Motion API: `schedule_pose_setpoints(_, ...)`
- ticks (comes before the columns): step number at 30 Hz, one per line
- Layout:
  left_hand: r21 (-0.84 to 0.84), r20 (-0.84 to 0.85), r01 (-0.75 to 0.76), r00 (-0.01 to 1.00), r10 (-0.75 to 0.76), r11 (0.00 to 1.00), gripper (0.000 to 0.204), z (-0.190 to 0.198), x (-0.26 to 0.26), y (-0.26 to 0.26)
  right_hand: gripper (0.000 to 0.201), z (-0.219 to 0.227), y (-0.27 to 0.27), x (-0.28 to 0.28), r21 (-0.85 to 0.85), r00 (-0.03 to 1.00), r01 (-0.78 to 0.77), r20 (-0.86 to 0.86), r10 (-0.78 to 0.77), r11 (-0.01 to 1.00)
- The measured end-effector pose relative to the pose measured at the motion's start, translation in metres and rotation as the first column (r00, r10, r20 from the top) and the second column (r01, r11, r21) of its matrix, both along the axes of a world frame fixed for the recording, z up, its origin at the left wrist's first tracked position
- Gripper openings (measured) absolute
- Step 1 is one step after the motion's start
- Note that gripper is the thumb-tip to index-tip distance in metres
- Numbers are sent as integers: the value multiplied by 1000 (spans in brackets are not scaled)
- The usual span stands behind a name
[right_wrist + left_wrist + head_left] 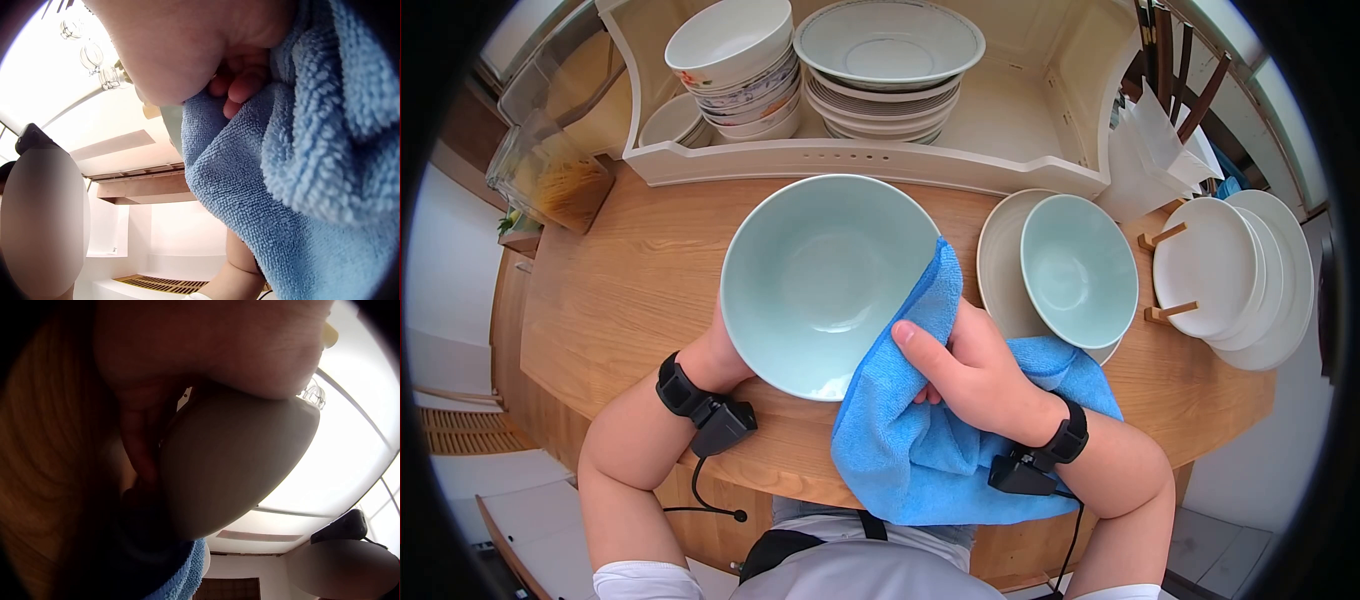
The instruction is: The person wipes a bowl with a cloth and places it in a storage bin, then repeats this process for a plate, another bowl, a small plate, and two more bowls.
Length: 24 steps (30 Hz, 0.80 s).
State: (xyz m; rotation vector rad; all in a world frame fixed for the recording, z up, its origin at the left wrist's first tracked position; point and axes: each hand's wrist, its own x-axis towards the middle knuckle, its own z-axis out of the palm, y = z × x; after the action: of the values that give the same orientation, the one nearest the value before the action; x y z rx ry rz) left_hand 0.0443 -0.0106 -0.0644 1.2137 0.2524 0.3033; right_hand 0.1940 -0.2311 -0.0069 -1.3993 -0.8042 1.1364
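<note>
A large pale-green bowl (820,270) is tilted with its inside toward the head camera. My left hand (718,352) holds it from the left and below; most of those fingers are hidden behind the bowl in the head view. In the left wrist view, the fingers lie along the bowl's outer wall (237,456). My right hand (975,370) grips a blue towel (910,440) at the bowl's right rim, thumb on top of the fabric. Folds of the towel (250,162) hang below that hand, and its other end spreads over the right forearm's side of the table.
On the right, a smaller pale-green bowl (1080,270) leans on a plate (1005,250). White plates (1208,265) stand in a wooden rack beyond it. At the back, a cream rack (1000,165) carries stacked bowls (735,50) and dishes (890,45). Chopsticks (1190,80) stand at the back right.
</note>
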Motion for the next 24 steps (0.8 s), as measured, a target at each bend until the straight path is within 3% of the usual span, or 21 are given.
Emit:
schedule_pose_setpoints(1, 0, 0, 0, 1000, 0, 1000, 44, 0, 0, 1, 34, 0, 0, 0, 2, 1000, 0, 4, 0, 1000)
schedule_pose_setpoints(3, -156, 22, 40, 999, -37, 987, 45, 2, 1, 2, 34, -1, 0, 0, 4, 1000, 0, 8, 0, 1000)
schedule_pose_setpoints(7, -127, 27, 24, 999, -21, 992, 47, 4, 3, -1, 34, -1, 0, 0, 5, 1000, -2, 19, 2, 1000)
schedule_pose_setpoints(9, -33, 11, 16, 1000, -16, 999, 49, 2, 3, 1, 33, 0, 0, 0, 8, 1000, 1, 18, -1, 1000)
schedule_pose_setpoints(15, -128, 20, 28, 999, -25, 991, 47, 3, 2, 1, 33, 0, 0, 0, 3, 1000, -1, 20, 1, 1000)
schedule_pose_setpoints(24, -40, 3, 8, 1000, -8, 999, 45, 4, 2, -1, 33, 0, 0, 0, 5, 1000, -4, 4, 4, 1000)
